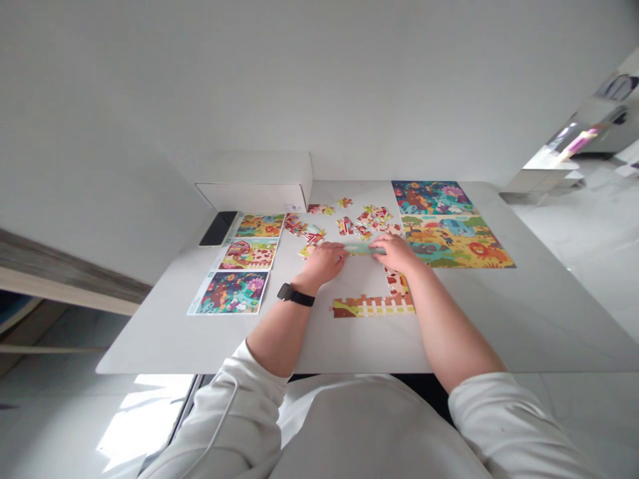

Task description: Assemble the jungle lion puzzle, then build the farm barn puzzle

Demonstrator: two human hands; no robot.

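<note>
My left hand (325, 261) and my right hand (397, 253) rest on the white table (524, 313), fingers curled toward each other. Between them lie pale green joined puzzle pieces (363, 249), touched by the fingertips of both hands. A black watch (295, 295) sits on my left wrist. Just in front of my right forearm lies a partly built strip of puzzle with a fence (373, 305). Loose red and yellow pieces (372, 221) are scattered beyond my hands.
Two finished puzzles (449, 226) lie at the right. Three picture cards (248, 254) lie in a column at the left, with a black phone (218, 228) beside them. A white box (254, 179) stands at the back against the wall.
</note>
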